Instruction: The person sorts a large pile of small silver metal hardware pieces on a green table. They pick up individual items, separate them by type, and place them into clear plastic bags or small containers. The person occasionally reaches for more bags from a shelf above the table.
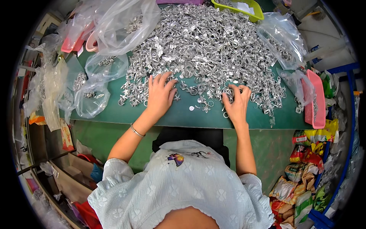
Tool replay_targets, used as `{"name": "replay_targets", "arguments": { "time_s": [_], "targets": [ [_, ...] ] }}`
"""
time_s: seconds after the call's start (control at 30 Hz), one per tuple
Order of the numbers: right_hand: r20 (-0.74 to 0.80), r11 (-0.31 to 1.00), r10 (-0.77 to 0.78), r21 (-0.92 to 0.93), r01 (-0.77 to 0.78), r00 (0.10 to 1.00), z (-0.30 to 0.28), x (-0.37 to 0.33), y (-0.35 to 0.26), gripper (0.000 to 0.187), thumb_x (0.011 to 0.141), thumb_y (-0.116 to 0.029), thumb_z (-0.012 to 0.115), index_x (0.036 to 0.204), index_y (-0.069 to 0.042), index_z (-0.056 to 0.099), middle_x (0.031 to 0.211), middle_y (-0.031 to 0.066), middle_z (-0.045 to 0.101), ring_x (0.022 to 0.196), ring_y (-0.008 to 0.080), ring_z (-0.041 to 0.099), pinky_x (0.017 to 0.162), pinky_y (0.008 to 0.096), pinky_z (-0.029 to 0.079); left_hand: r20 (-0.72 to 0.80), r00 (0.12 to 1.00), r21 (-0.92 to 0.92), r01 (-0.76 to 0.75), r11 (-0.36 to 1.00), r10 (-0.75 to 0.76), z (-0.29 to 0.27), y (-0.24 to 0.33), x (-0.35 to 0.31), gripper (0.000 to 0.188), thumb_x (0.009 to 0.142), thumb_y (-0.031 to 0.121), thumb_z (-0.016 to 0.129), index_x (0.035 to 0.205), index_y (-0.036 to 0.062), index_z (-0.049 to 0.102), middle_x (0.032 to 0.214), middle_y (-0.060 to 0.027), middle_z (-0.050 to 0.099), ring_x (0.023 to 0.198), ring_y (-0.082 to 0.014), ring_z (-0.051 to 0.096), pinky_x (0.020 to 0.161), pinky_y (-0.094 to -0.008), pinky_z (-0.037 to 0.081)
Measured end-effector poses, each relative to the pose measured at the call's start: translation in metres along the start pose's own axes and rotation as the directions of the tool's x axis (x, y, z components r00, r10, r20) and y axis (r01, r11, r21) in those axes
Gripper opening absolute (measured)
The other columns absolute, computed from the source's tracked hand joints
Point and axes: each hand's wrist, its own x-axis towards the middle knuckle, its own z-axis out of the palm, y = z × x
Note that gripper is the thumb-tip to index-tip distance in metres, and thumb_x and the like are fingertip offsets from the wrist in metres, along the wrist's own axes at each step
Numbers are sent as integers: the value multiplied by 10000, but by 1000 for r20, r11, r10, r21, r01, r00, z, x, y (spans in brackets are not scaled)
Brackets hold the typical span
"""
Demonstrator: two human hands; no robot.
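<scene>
A broad heap of small silver-coloured metal pieces (206, 42), with rings, flower and leaf shapes among them, covers much of the green tabletop (167, 114). My left hand (161, 93) rests on the heap's near left edge, fingers spread over the pieces. At the near right edge is my right hand (237, 104), its fingers bent and its thumb apart from them, touching pieces. Nothing clearly gripped shows in either hand. Between the hands lie a small flower-shaped piece (206, 107) and a small white disc (191, 108).
Clear plastic bags (91, 97) holding pieces lie at the left, near a pink tray (72, 44). A yellow-green tray (258, 13) stands at the back. A pink basket (319, 99) sits at the right edge, above colourful packages (291, 189) beside a blue frame (345, 152).
</scene>
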Motion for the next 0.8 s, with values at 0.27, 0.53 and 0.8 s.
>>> {"name": "replay_targets", "arguments": {
  "time_s": [0.27,0.53,0.8],
  "targets": [
    [-54,999,10,-37,-12,998,17,23,-19,409,730,-260,697,1042,-27,573,957,160,468,915,316,441,767,420,363,-123,992,-29,-25,999,22,5,21,16,326,753,12,591,1074,63,577,1264,-155,437,1165,-350,408,955,-475,319],
    [190,971,-234,4,238,953,20,15,-29,391,748,-199,661,1083,-41,538,920,130,477,909,299,451,801,397,368,301,922,-110,-221,969,244,22,55,34,589,765,124,640,1294,68,385,1349,-107,391,1226,-314,367,1023,-494,269],
    [55,939,-57,342,35,997,-19,16,3,380,770,88,404,1136,18,483,893,166,451,878,324,455,796,373,401,174,951,-103,-241,965,256,13,36,9,386,736,-43,521,1117,20,538,1219,-128,490,1099,-309,462,1002,-449,310]
  ]
}}
